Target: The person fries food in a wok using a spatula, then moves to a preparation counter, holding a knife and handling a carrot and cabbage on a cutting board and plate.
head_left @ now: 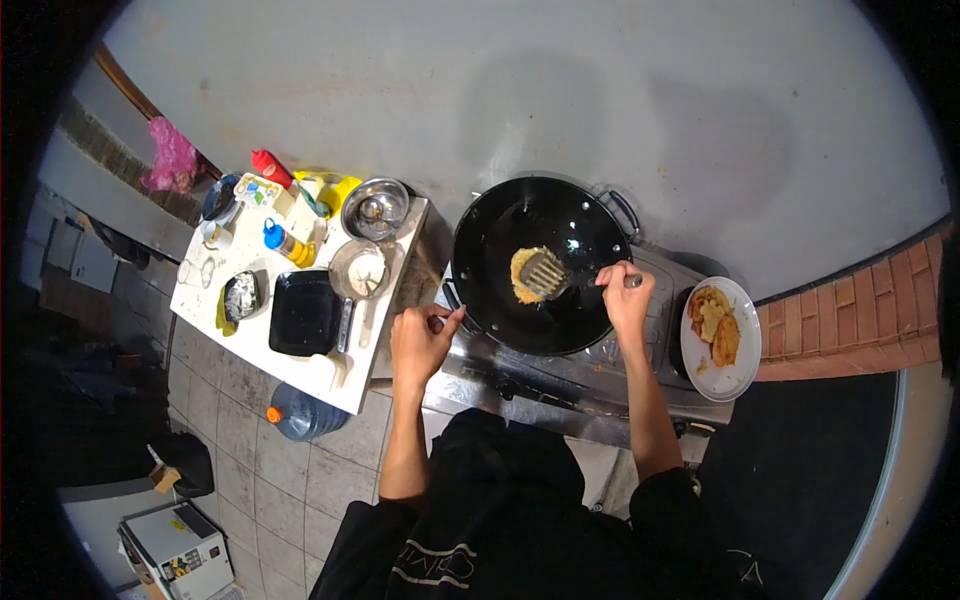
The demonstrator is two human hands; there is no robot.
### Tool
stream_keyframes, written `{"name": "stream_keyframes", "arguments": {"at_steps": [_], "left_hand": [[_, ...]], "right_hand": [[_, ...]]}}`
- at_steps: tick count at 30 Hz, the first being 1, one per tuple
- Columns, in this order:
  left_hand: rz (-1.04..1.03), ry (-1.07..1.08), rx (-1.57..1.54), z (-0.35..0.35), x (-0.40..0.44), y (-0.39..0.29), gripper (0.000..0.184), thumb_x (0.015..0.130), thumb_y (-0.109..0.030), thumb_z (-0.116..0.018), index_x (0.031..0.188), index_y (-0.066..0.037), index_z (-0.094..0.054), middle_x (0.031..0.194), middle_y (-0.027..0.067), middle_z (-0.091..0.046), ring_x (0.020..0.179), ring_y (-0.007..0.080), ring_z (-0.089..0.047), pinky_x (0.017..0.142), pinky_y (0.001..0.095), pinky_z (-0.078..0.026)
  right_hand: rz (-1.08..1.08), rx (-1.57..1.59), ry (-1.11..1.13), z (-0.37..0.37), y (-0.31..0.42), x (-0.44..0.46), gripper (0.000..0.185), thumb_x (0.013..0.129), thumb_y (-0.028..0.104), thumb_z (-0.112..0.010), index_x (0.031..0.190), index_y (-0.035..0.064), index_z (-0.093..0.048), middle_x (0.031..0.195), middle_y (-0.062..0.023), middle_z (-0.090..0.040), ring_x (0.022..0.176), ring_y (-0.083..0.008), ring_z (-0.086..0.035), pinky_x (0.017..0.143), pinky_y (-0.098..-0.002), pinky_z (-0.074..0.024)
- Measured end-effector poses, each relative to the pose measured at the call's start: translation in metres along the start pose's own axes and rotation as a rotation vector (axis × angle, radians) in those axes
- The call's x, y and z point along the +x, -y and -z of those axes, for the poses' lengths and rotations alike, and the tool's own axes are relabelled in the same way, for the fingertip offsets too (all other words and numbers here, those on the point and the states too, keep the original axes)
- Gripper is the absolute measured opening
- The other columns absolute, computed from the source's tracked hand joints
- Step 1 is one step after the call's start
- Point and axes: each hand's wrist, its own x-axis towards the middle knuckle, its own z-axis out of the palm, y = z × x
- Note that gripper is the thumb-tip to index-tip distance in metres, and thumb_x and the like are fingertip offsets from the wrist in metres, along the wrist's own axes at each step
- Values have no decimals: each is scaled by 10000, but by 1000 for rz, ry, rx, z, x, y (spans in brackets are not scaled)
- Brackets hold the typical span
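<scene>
A black wok [500, 225] sits on the stove, with a browned fritter [525, 290] inside it. My right hand [625, 295] is closed around the handle of a slotted metal spatula [543, 275]. The spatula's blade lies over the right part of the fritter, hiding some of it. At the wok's left side, my left hand [422, 340] has its fingers pinched at the lower end of the wok's side handle [450, 293]. To the right of my right hand, a white plate [740, 375] bears several browned fried pieces [715, 325].
The gas stove [650, 330] stands against the grey wall. On the white table [255, 340] at left are a black square pan [305, 312], a saucepan with white contents [358, 270], a steel bowl [375, 207] and bottles. A water jug [310, 412] stands on the floor.
</scene>
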Motion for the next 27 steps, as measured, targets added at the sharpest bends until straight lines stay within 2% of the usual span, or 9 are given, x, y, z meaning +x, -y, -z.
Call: {"name": "stream_keyframes", "arguments": {"at_steps": [2,5,7,8,10,14,17,20,27], "left_hand": [[20,-8,17,0,0,-1,312,772,-310,-748,761,-1,-706,518,111,-559,476,243,-562,515,356,-431],[41,-26,22,-1,-1,-4,310,769,-306,-750,760,1,-704,522,111,-563,478,243,-565,515,357,-432],[34,-56,13,-6,-1,1,311,767,-304,-751,760,3,-703,518,110,-557,473,241,-558,512,359,-427],[28,-85,3,-8,-2,3,312,765,-302,-753,761,5,-701,513,109,-551,468,239,-551,508,360,-422],[41,-97,7,-9,-3,1,317,763,-302,-755,761,10,-698,509,109,-545,462,237,-539,505,360,-416],[56,-141,94,-7,-7,-10,325,759,-297,-759,757,21,-693,498,105,-521,449,220,-506,499,358,-403],[42,-152,80,-10,-7,-7,320,760,-289,-758,764,25,-695,498,100,-521,449,207,-504,500,353,-406],[76,-140,74,-9,-8,-10,306,764,-271,-751,772,30,-698,500,96,-526,453,200,-509,503,347,-412],[31,-181,76,-16,-9,-12,275,753,-230,-742,766,40,-694,526,115,-564,470,201,-544,517,343,-433]], "right_hand": [[-18,27,-4,4,-3,-1,295,862,-4,-442,580,-50,-517,586,-93,-584,573,-140,-564,581,-281,-452],[-16,69,6,8,1,-4,288,874,-2,-442,599,-43,-521,628,-95,-600,515,-118,-533,501,-259,-423],[-120,152,-40,10,19,-5,284,886,2,-443,619,-34,-530,665,-97,-613,446,-86,-484,405,-230,-356],[-125,154,-37,11,23,-6,284,886,2,-443,619,-34,-530,665,-97,-613,446,-86,-484,405,-230,-356],[-92,206,-82,10,29,-4,272,892,1,-445,637,-23,-538,692,-95,-622,400,-58,-435,341,-209,-276],[-153,264,-14,-1,14,-4,268,879,-3,-455,627,-35,-541,671,-92,-619,437,-87,-483,401,-231,-357],[-39,92,7,-6,-2,-7,247,851,0,-484,623,-66,-551,607,-83,-604,564,-132,-578,570,-274,-453],[36,-65,21,-5,3,-7,243,849,14,-506,627,-66,-564,592,-75,-608,565,-113,-578,551,-267,-443],[41,-122,103,3,7,3,249,846,53,-549,623,-47,-597,572,-78,-618,540,-85,-567,534,-264,-428]]}}
